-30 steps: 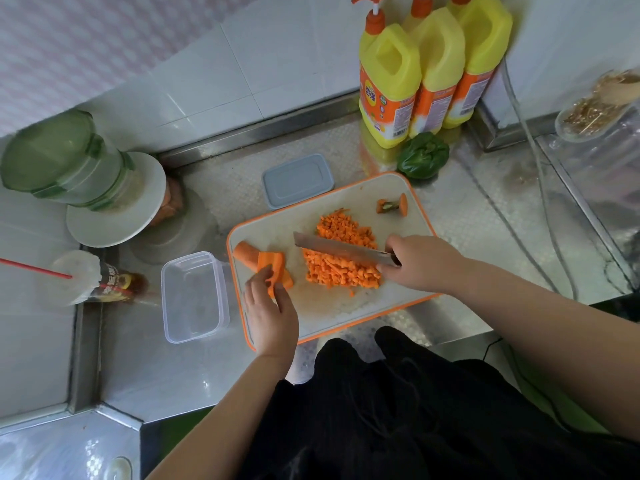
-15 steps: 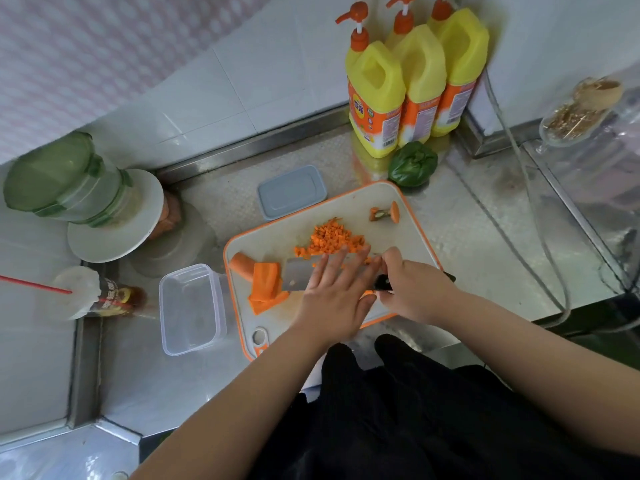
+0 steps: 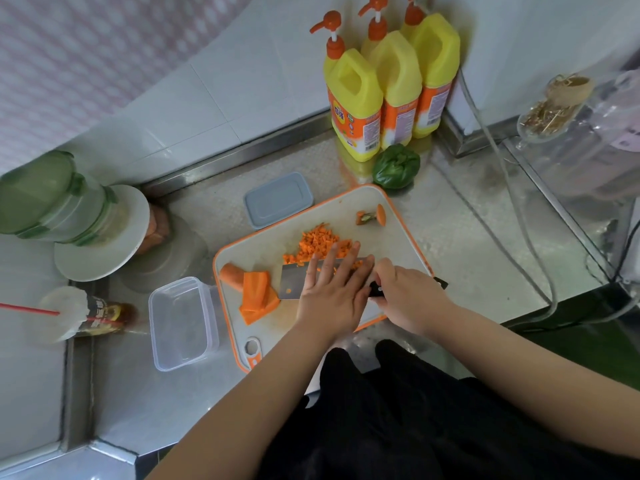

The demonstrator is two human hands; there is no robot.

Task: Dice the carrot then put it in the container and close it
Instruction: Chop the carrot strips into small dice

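Carrot dice, small orange cubes [image 3: 317, 245], lay in a loose heap on the far half of the white rectangular plastic cutting board with an orange rim [image 3: 398, 244]. At the left end of this board rested the uncut pieces: a rounded orange carrot stub [image 3: 231, 274] and, touching it, a few flat orange carrot slabs [image 3: 257, 296] stacked on each other. Near the far right corner of the board lay the trimmed carrot top with a green stem end [image 3: 371, 216]. The left hand [image 3: 330, 292] was spread, its straight fingers pressing flat on the broad rectangular steel blade of the cleaver [image 3: 293, 281], which lay across the near edge of the heap. The right hand [image 3: 407, 294] was curled round the black handle of the cleaver [image 3: 375, 289]. Left of the board, just beside it, stood the clear rectangular plastic container [image 3: 181, 322], open at the top. Its grey-blue lid with rounded corners [image 3: 278, 199] lay flat behind the board on the dull patterned steel counter [image 3: 467, 237]. Against the white tiled wall stood three yellow plastic pump bottles with orange labels [image 3: 388, 91], and a crumpled green leafy vegetable [image 3: 396, 166] lay in front of them. At the far left stood a round clear jar with a green lid [image 3: 45, 197].
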